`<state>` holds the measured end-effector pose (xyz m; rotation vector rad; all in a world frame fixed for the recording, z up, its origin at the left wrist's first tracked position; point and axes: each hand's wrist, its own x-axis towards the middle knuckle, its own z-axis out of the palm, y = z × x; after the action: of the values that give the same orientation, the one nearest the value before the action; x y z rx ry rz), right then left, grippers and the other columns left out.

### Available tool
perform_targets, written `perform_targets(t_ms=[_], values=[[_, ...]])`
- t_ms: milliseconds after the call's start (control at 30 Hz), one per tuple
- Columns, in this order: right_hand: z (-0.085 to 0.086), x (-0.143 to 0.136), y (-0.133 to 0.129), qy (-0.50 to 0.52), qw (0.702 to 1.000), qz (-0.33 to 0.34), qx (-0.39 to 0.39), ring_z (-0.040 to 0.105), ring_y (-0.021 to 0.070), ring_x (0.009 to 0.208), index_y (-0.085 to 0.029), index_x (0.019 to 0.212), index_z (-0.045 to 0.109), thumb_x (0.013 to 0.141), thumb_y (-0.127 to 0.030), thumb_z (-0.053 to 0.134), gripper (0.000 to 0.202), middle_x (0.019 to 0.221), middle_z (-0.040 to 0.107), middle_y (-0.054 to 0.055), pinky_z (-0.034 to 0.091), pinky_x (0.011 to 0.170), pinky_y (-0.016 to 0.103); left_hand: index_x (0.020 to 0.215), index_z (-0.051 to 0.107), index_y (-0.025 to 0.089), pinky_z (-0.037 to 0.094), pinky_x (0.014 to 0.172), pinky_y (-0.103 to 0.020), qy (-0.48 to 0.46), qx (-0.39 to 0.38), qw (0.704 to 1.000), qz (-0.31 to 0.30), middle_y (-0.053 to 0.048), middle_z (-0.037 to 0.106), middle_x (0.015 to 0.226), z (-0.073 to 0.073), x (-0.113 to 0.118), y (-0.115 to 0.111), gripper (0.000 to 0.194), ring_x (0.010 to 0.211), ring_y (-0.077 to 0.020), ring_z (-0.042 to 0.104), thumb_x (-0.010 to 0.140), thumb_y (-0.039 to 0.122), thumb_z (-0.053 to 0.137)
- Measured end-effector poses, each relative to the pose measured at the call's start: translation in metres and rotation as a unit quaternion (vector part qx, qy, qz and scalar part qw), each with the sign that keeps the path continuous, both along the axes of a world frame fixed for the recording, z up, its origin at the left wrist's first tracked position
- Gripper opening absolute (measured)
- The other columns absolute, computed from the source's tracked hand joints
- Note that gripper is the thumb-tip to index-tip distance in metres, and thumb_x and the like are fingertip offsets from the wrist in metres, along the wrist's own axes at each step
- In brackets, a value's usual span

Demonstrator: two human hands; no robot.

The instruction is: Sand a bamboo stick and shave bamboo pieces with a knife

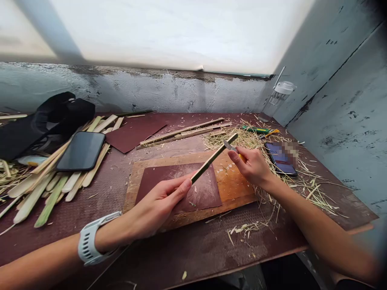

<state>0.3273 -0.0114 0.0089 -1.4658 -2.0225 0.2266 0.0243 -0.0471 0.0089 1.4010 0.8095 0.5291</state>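
My left hand (161, 203), with a pale watch on its wrist, is closed round the lower end of a bamboo strip (213, 158). The strip slants up to the right, dark green along one side and pale along the other. In my right hand (252, 165) is a small knife (230, 146) with a yellow handle, mostly hidden by the fingers. Its blade lies against the strip near the upper end. Below them a sheet of dark red sandpaper (178, 185) rests on a wooden board (234, 177).
Thin shavings (223, 139) are heaped behind my right hand, beside a phone (279, 158) and a green cutter (256, 130). Wooden strips (42, 193) pile up at left under another phone (81, 151). A clear cup (276, 96) stands in the back right corner.
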Motion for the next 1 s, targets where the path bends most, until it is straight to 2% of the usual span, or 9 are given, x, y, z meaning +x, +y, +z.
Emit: perform_targets(t_ms=[67,133,233,333,433,533,667,800,1000], values=[[0.001,0.003,0.001,-0.008,1.0,-0.006,-0.002,0.036,0.0124,0.05,-0.025,0.065,0.036,0.102,-0.068,0.045,0.057,0.054,0.04,-0.004,0.025,0.055,0.034,0.148,0.058,0.017,0.023,0.051,-0.02,0.006,-0.001,1.0,0.001,0.006,0.029,0.069,0.001,-0.001,0.0,0.063,0.061,-0.0108,0.023,0.105,0.061,0.05],[0.002,0.009,0.003,-0.017,1.0,-0.02,-0.003,0.035,0.0126,0.05,-0.025,0.064,0.037,0.101,-0.069,0.045,0.059,0.053,0.04,-0.004,0.024,0.055,0.034,0.149,0.06,0.019,0.031,0.055,-0.02,0.02,0.024,0.999,0.01,0.006,0.03,0.068,0.003,-0.001,0.0,0.06,0.061,-0.0118,0.029,0.106,0.06,0.049],[0.004,0.016,0.006,-0.025,0.998,-0.056,0.002,0.035,0.0131,0.05,-0.025,0.063,0.038,0.101,-0.071,0.043,0.06,0.051,0.038,-0.004,0.023,0.055,0.034,0.145,0.066,0.025,0.048,0.086,-0.026,0.041,0.085,0.995,0.025,0.003,0.041,0.069,0.006,-0.001,0.0,0.052,0.078,-0.0161,0.047,0.106,0.057,0.052],[0.004,0.016,0.007,-0.026,0.996,-0.08,0.015,0.035,0.0133,0.05,-0.025,0.063,0.036,0.101,-0.071,0.042,0.06,0.051,0.037,-0.003,0.022,0.055,0.034,0.143,0.068,0.028,0.043,0.106,-0.03,0.046,0.106,0.993,0.027,0.001,0.048,0.072,0.008,0.0,0.001,0.048,0.092,-0.0187,0.053,0.106,0.055,0.053],[0.002,0.013,0.006,-0.033,0.998,-0.047,0.009,0.035,0.0129,0.05,-0.025,0.064,0.037,0.101,-0.071,0.043,0.059,0.053,0.039,-0.003,0.024,0.056,0.034,0.145,0.066,0.025,0.049,0.081,-0.025,0.055,0.089,0.994,0.021,0.003,0.04,0.067,0.007,-0.001,0.001,0.053,0.071,-0.0151,0.044,0.106,0.058,0.051],[0.001,0.014,0.007,-0.038,0.998,-0.043,0.005,0.036,0.013,0.05,-0.025,0.064,0.04,0.101,-0.071,0.043,0.059,0.053,0.039,-0.004,0.024,0.056,0.034,0.147,0.062,0.021,0.034,0.055,-0.02,0.06,0.071,0.996,0.012,0.005,0.034,0.067,0.004,-0.003,0.001,0.058,0.061,-0.012,0.029,0.106,0.06,0.048],[0.001,0.016,0.008,-0.039,0.996,-0.074,0.008,0.037,0.0137,0.05,-0.025,0.064,0.04,0.101,-0.072,0.042,0.06,0.052,0.039,-0.003,0.024,0.055,0.034,0.149,0.058,0.017,0.021,0.047,-0.019,0.022,0.012,1.0,-0.006,0.006,0.028,0.067,0.001,-0.003,0.001,0.062,0.058,-0.0098,0.023,0.106,0.06,0.049],[-0.001,0.012,0.007,-0.039,0.999,-0.02,-0.01,0.039,0.0131,0.05,-0.025,0.065,0.037,0.1,-0.072,0.044,0.059,0.053,0.041,-0.003,0.025,0.056,0.034,0.149,0.055,0.015,0.021,0.043,-0.018,0.007,-0.032,0.999,-0.016,0.008,0.028,0.066,0.003,-0.002,0.003,0.066,0.053,-0.0083,0.023,0.104,0.063,0.051],[-0.002,0.012,0.007,-0.035,0.998,-0.039,-0.018,0.037,0.0133,0.051,-0.025,0.063,0.037,0.101,-0.072,0.042,0.061,0.054,0.04,-0.003,0.024,0.057,0.035,0.146,0.053,0.018,0.021,0.037,-0.016,0.006,-0.103,0.994,-0.028,0.009,0.032,0.064,0.001,-0.003,0.005,0.065,0.045,-0.0065,0.024,0.102,0.067,0.052]])
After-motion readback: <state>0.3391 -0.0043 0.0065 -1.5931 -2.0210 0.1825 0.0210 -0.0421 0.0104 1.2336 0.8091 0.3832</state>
